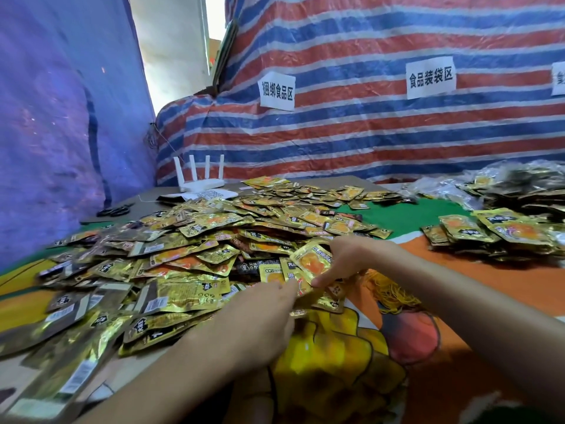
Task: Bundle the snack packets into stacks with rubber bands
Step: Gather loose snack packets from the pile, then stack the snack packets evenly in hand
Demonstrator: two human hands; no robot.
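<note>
By pile (183, 255) — R grip (348, 260) round pkt (310, 259)

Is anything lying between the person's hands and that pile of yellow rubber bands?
Nothing visible does. The rubber bands lie on the cloth right beside the wrist of the right hand, which pinches a few snack packets and would have to free itself first.

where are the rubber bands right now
In the head view, the rubber bands lie heaped on the orange cloth at centre right, just right of the right hand that pinches a snack packet.
</note>
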